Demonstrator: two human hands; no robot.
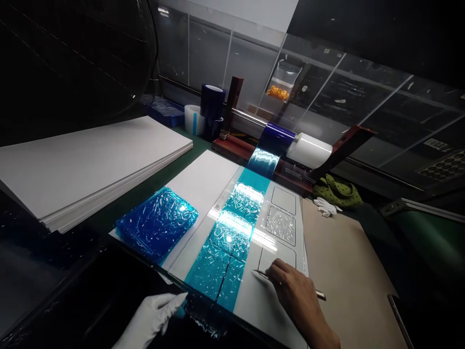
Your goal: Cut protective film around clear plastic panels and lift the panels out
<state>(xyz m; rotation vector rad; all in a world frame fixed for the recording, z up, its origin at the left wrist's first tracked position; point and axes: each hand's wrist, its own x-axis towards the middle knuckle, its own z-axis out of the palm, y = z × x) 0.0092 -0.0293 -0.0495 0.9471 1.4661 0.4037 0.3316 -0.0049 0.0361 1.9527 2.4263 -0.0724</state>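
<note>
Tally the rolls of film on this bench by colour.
Dark blue film rolls: 3
White film rolls: 2
Total: 5

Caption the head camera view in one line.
Gloved left hand touches blue film; bare right hand holds a knife.

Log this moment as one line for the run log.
Right hand: craft knife, tip on white panel | Left gloved hand: at near edge of teal film
</note>
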